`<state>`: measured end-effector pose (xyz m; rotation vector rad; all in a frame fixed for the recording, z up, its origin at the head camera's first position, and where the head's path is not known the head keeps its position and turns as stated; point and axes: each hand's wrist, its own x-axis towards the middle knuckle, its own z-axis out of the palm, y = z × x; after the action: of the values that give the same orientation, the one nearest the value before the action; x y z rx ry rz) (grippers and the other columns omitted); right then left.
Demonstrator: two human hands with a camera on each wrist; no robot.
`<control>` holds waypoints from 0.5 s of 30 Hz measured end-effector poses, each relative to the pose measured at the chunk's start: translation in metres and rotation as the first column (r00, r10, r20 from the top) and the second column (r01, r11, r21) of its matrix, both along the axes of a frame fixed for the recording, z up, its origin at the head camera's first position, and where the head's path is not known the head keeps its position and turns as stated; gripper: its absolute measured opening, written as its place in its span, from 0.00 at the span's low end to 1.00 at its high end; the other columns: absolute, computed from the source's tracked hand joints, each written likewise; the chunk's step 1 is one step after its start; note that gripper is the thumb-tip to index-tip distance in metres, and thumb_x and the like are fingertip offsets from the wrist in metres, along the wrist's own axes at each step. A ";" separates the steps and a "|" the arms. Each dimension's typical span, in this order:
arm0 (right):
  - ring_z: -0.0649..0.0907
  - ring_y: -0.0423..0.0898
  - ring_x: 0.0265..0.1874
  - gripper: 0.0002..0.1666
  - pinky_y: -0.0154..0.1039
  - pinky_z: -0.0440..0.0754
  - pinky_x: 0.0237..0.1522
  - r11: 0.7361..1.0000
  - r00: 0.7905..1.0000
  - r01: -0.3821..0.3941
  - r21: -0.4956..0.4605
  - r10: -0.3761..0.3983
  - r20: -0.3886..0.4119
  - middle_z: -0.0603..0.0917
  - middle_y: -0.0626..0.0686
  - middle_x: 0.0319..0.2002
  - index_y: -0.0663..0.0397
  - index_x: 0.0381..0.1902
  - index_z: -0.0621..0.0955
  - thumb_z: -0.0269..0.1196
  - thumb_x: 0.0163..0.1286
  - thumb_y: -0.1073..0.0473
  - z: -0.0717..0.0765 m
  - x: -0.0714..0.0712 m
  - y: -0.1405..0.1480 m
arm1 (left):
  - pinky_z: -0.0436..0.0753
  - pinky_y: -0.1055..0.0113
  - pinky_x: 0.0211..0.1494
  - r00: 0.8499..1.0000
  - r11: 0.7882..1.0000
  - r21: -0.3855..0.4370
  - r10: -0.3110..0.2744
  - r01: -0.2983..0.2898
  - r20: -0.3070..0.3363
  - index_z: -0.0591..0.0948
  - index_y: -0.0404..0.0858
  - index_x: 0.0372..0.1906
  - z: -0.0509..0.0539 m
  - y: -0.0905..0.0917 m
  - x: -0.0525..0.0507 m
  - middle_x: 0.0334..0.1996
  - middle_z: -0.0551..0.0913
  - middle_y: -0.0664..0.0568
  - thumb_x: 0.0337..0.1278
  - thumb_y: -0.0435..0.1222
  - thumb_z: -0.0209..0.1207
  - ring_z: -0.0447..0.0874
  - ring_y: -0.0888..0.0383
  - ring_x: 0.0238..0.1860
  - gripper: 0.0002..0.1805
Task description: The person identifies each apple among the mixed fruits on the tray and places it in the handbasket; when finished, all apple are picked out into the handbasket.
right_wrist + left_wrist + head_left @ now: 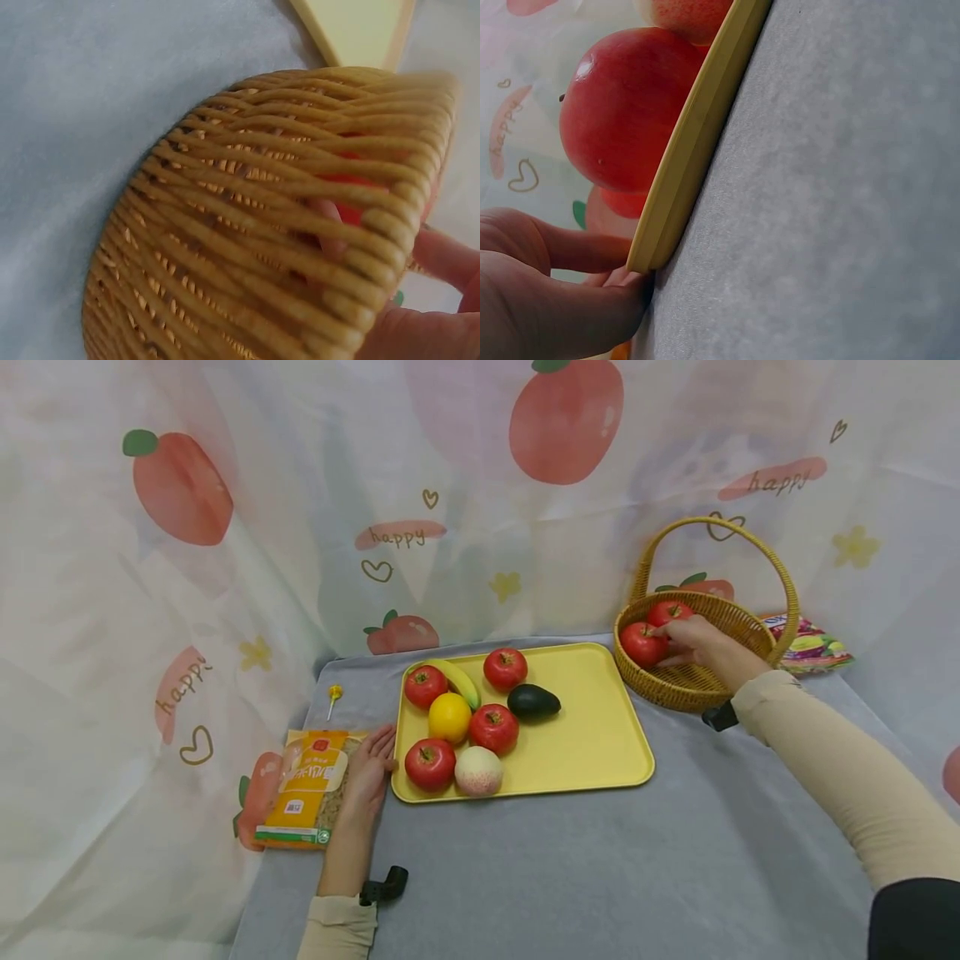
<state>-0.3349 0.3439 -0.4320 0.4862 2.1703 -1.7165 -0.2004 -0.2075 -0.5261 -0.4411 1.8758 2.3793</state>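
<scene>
My right hand (692, 639) reaches into a wicker basket (678, 693) with a tall handle. Its fingers hold a red apple (643, 645), and a second red apple (670, 612) sits behind that one. In the right wrist view the basket's woven wall (247, 195) hides most of the held apple. At the left edge of a yellow tray (592, 727), my left hand (369, 772) pinches the rim (679, 165) between thumb and finger. Several red apples (430, 764), a banana (459, 681), a yellow round fruit (450, 718), an avocado (533, 702) and a pale peach (478, 772) lie on the tray.
A yellow-orange food packet (303, 793) lies left of my left hand, with a yellow lollipop (334, 695) above it. Behind the basket's right side is a colourful bag (817, 647). Grey cloth (570, 868) covers the table; a printed curtain (465, 460) hangs behind.
</scene>
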 end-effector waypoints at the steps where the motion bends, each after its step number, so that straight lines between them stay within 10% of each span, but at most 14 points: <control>1: 0.70 0.63 0.67 0.49 0.60 0.75 0.65 1.000 1.000 -0.005 -0.003 0.005 0.004 0.63 0.69 0.66 0.74 0.80 0.38 0.55 0.81 0.58 0.001 0.000 0.001 | 0.60 0.56 0.81 1.000 1.000 0.000 0.001 -0.001 -0.002 0.61 0.28 0.79 0.001 0.000 0.000 0.78 0.63 0.36 0.48 0.07 0.40 0.60 0.46 0.79 0.46; 15: 0.86 0.47 0.35 0.20 0.49 0.89 0.51 0.995 0.998 -0.062 -0.073 0.063 0.006 0.70 0.64 0.56 0.69 0.62 0.71 0.53 0.81 0.60 0.023 0.017 0.017 | 0.59 0.54 0.82 1.000 1.000 0.005 0.003 -0.003 -0.018 0.61 0.27 0.79 -0.001 -0.002 0.001 0.78 0.62 0.34 0.48 0.06 0.39 0.59 0.44 0.80 0.46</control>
<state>-0.3183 0.3610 -0.4093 0.4010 2.0867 -1.7497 -0.1999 -0.2091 -0.5271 -0.4235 1.8774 2.3972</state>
